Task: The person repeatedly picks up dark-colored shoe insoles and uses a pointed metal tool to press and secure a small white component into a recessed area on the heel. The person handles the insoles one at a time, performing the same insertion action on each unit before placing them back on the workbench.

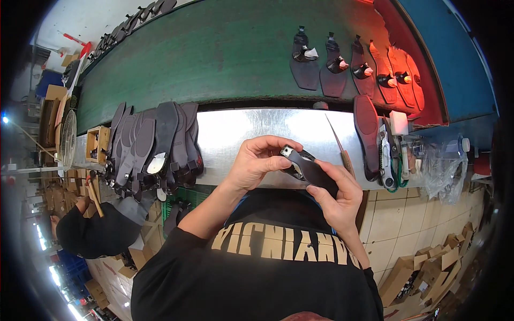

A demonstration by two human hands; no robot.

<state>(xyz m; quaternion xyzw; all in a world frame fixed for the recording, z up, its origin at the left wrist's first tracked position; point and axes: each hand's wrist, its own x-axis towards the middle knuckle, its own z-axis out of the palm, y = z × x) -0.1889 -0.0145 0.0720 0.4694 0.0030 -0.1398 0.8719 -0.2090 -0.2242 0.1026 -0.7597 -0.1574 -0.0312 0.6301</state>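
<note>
Head view: the thumb and forefinger of the left hand point(252, 162) pinch the pale end of a dark shoe piece point(315, 172), while the fingers and thumb of the right hand point(341, 193) close on its broader end, so that both hands hold it between them, in front of the torso and over the near edge of the steel worktop point(235, 128). For good handling, the two grips would best stay firm yet light, the left steadying the pale end and the right turning the broad one, without creasing the curved band; the thumbs should probably lie clear of any part to be inspected. The piece is tilted, its dark band smooth and curved; the pale end bears small dark spots, and a gap shows a lighter interior. Whether the parts are fully joined cannot be told. To its right on the worktop lie an awl point(346, 159) with a wooden handle, a dark sole point(367, 125) and a cutter point(385, 160); to its left hangs a cluster of dark soles point(142, 136). Beyond runs a green belt point(214, 59), bearing strapped soles point(333, 75), some under red light.
</note>
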